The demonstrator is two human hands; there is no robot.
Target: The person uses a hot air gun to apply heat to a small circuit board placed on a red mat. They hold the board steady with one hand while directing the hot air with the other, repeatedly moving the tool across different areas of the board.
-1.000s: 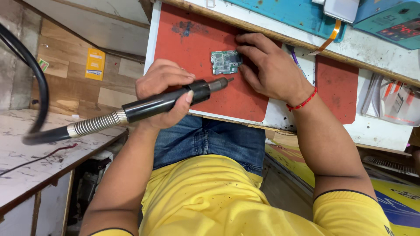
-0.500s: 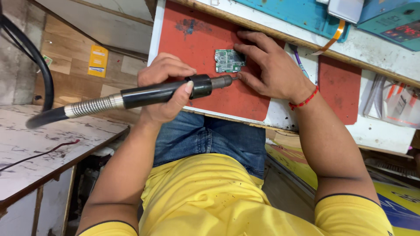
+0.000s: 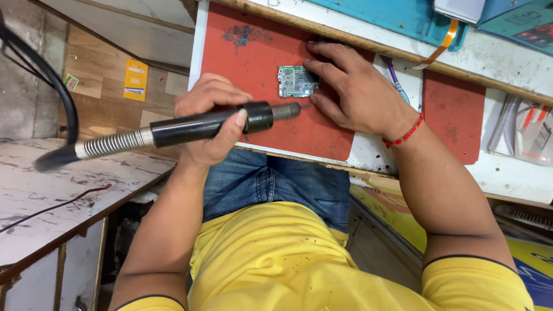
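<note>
Nozzle edged right since the earlier frame, tip now just beside the board.
Left hand [image 3: 210,124] clamped on wand [image 3: 196,125]; right hand [image 3: 354,92] lay flat, fingers spread, pinning board [image 3: 295,81] on red mat [image 3: 271,69], far bench side.

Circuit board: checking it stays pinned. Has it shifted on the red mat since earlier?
No. The circuit board lies as far from the dark stain on the red mat as before, against the right hand.
</note>
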